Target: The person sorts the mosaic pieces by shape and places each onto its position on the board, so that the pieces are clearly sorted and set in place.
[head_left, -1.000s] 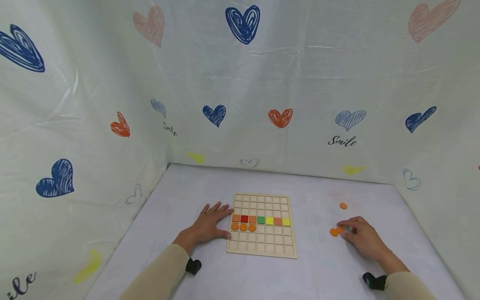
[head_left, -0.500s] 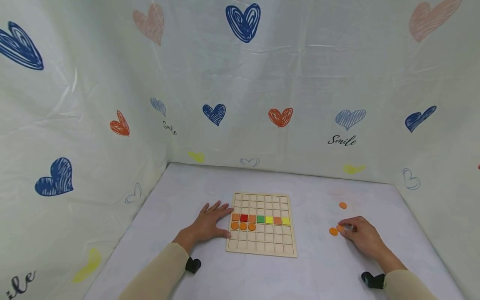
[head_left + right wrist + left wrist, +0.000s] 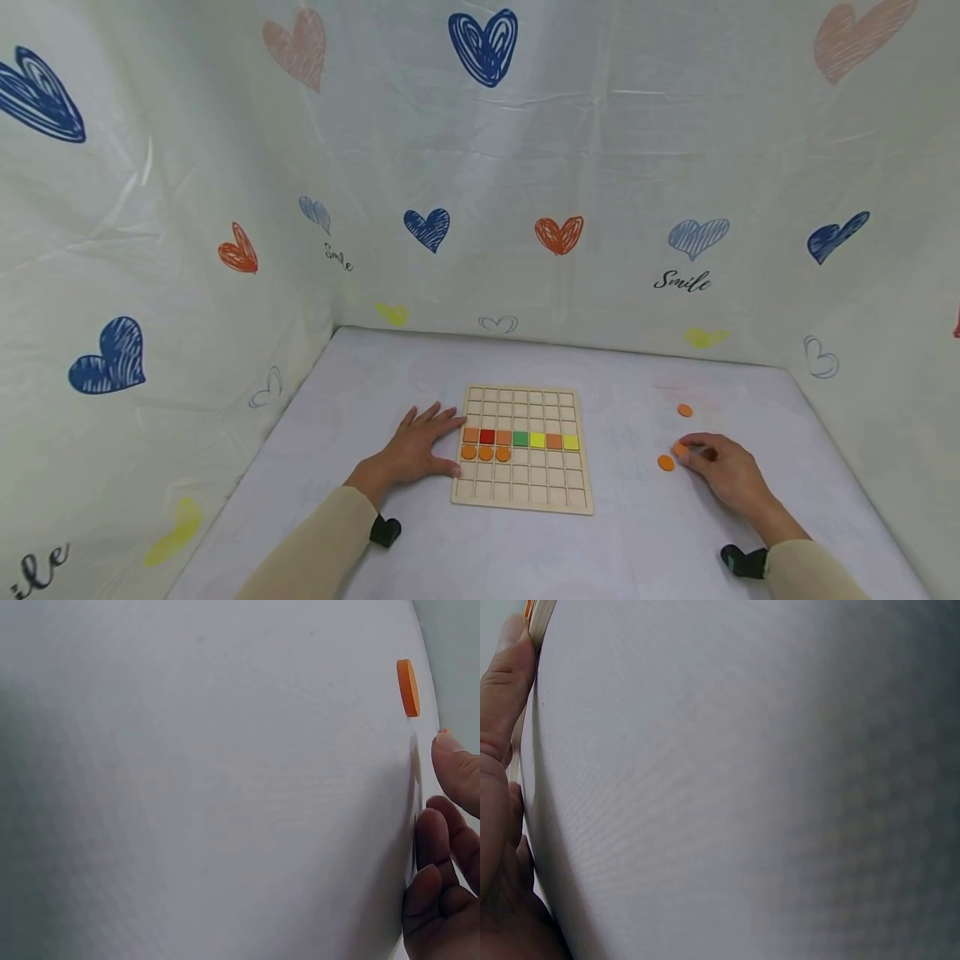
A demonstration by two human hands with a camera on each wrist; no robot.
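Note:
A wooden grid board (image 3: 522,450) lies on the table, with a row of coloured squares across it and three orange discs (image 3: 486,452) in the row below. My left hand (image 3: 415,446) rests at the board's left edge, fingers spread and straight, thumb touching the edge. To the right of the board, my right hand (image 3: 723,471) pinches an orange disc (image 3: 681,449) between thumb and fingertips. Another orange disc (image 3: 666,462) lies just beside the fingertips; in the right wrist view this loose disc (image 3: 408,688) appears beyond the thumb. The pinched disc is mostly hidden there.
One more orange disc (image 3: 685,410) lies farther back on the white table (image 3: 360,367). A white curtain (image 3: 480,167) printed with hearts encloses the back and sides. Dark wrist-worn devices (image 3: 744,562) sit at both sleeves.
The disc in my right hand has moved slightly back and up, away from the loose disc it overlapped before. My left hand stays in place on the board.

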